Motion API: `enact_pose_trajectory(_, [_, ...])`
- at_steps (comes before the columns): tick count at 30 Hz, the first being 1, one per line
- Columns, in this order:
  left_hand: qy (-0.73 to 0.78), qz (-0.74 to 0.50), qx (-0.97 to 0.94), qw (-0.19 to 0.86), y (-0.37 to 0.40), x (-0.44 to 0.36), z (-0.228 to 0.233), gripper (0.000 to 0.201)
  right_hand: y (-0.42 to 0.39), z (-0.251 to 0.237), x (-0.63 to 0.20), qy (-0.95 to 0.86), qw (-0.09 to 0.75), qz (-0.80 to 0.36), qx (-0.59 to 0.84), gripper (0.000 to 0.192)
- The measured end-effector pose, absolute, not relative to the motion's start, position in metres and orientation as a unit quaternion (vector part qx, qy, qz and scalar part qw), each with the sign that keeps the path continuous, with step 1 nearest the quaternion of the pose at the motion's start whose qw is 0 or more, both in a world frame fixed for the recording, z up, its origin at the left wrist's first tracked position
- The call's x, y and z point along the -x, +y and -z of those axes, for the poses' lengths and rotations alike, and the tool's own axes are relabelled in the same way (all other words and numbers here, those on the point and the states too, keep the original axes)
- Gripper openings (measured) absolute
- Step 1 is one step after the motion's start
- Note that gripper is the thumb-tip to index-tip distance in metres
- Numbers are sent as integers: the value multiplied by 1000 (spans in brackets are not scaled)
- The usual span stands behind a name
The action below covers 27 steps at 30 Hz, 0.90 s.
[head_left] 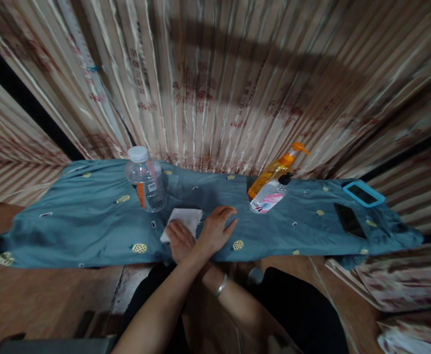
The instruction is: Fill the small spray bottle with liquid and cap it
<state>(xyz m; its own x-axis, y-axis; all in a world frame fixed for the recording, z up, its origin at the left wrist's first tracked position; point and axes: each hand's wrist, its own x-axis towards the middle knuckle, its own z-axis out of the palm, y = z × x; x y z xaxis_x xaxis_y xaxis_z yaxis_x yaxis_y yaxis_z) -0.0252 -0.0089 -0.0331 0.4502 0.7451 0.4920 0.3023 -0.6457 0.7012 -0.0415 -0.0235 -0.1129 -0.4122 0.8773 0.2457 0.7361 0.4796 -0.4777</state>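
Right hand (179,239), wrist wearing a silver bracelet (221,285), lies flat with fingers held together on the near edge of a folded white tissue (186,218), palm down, pinching nothing. The tissue rests on the blue patterned cloth (90,221) near the front edge, just in front of the clear water bottle (147,183). The left hand (217,228) crosses over the right forearm and rests on the cloth just right of the tissue, fingers loosely together and slightly curled; whether its fingertips touch the tissue's edge cannot be told. Assessment: the work in hand appears to be pressing or wiping with the tissue, and the crossed arms restrict reach, so strokes are best kept short and the tissue held folded under an even, flat palm. The cloth is loose and wrinkled; the left hand would serve well bracing it so that it does not drag. The water bottle stands upright close behind the tissue and should be kept clear of the knuckles. Further right stand an orange pump bottle (276,171) and a small clear bottle (269,197), touching or nearly so; well apart at the far right lie a dark phone (350,221) and a blue-framed device (363,193). A striped curtain (215,88) hangs behind.
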Motion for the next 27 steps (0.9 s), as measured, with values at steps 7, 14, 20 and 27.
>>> enact_pose_trajectory(7, [303,-424,-810,269,-6,34,31,15,-73,109,-31,-890,151,-131,410,46])
enact_pose_trajectory(14, [317,-444,-796,263,0,40,28,15,-111,101,-201,-843,95,-8,530,65])
enact_pose_trajectory(20, [329,-471,-778,256,10,45,26,14,-116,101,-202,-783,97,17,614,55])
enact_pose_trajectory(27, [377,-519,-719,267,24,59,20,26,-70,59,-82,-775,286,-331,456,45])
